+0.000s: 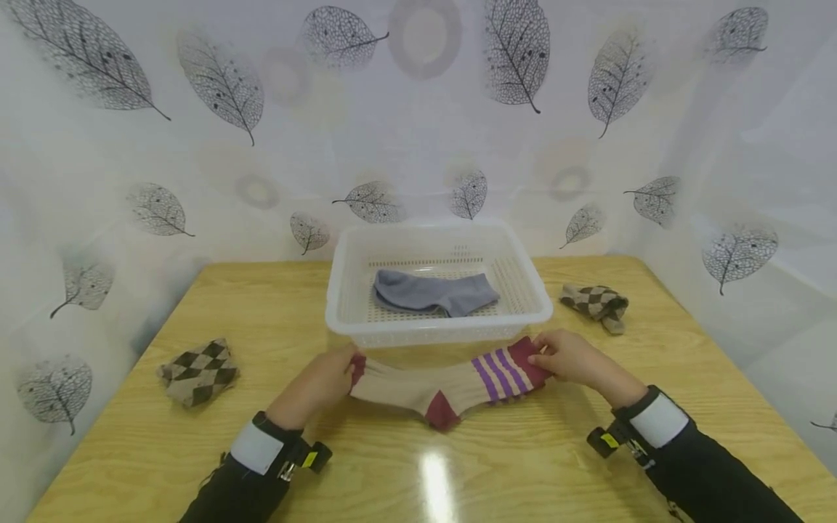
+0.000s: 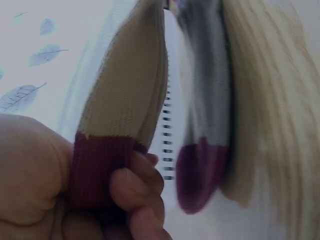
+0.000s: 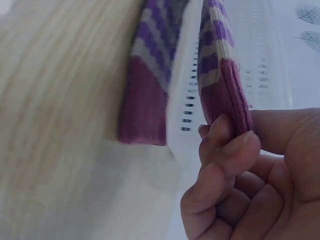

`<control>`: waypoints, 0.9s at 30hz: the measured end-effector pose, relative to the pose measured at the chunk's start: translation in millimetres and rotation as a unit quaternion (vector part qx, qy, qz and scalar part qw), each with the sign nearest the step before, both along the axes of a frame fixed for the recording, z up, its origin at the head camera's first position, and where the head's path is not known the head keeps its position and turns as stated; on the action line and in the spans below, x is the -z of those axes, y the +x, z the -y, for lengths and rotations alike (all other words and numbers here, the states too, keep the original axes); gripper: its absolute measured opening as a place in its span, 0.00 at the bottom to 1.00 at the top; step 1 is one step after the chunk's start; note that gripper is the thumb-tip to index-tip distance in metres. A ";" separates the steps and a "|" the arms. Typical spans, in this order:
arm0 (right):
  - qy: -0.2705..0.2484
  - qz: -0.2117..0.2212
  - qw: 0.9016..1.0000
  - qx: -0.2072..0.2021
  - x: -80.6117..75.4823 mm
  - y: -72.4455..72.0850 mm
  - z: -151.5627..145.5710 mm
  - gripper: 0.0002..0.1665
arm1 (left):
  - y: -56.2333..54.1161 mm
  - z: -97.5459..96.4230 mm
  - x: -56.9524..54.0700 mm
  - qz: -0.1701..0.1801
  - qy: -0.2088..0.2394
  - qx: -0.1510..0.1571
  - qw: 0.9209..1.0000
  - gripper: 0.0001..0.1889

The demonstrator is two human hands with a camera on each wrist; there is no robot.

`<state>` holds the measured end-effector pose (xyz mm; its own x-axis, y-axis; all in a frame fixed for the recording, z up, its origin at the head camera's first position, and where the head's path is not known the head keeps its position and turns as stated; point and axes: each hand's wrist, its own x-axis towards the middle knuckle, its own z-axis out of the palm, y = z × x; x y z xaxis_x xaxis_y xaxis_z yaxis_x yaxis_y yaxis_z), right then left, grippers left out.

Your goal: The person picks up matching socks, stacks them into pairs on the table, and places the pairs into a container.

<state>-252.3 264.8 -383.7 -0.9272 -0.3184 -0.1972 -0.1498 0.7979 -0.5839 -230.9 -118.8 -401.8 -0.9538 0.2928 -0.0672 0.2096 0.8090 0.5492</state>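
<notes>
A beige sock [image 1: 412,385] with maroon toe, heel and cuff and purple stripes stretches sideways between both hands, in front of the basket. My left hand [image 1: 330,376] pinches its maroon toe [image 2: 102,170], fingers curled against the thumb. At the other end my right hand [image 1: 575,357] holds the maroon cuff [image 3: 227,100] between thumb and fingers. Below the held sock, the wrist views show a matching second sock [image 3: 145,107], its maroon toe end visible in the left wrist view; from the head view it is mostly hidden beneath the first.
Behind the hands stands a white plastic basket [image 1: 438,335] with grey-blue socks [image 1: 431,292] inside. Checkered brown sock bundles lie on the wooden table [image 1: 275,305]: one bundle [image 1: 199,372] at left, another bundle [image 1: 596,305] right of the basket. A leaf-patterned curtain [image 1: 418,145] hangs behind the table.
</notes>
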 end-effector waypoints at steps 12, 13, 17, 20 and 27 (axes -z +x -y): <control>0.041 -0.024 0.999 -0.004 25.3 2.2 5.5 0.14 | 5.3 -4.8 11.7 -0.041 -0.049 -0.024 0.998 0.03; 0.046 -0.026 0.999 -0.004 25.5 2.5 6.2 0.14 | 5.7 -4.8 10.7 -0.053 -0.048 -0.024 0.997 0.03; 0.063 -0.026 0.998 0.012 25.6 1.9 10.3 0.14 | 3.0 -4.7 10.3 -0.110 -0.040 -0.026 0.993 0.05; 0.075 -0.022 0.997 0.024 24.1 1.0 14.2 0.16 | -1.5 -4.8 13.7 -0.131 -0.052 -0.032 0.990 0.06; 0.138 -0.046 0.989 0.020 21.2 -0.5 17.8 0.12 | -9.5 -3.8 17.1 -0.100 -0.078 -0.064 0.990 0.07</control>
<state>-252.8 246.9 -404.9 -0.9562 -0.2268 -0.1852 -0.1574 0.9315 -0.3279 -240.4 -115.0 -418.9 -0.9815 0.1686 0.0913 0.1907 0.9078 0.3737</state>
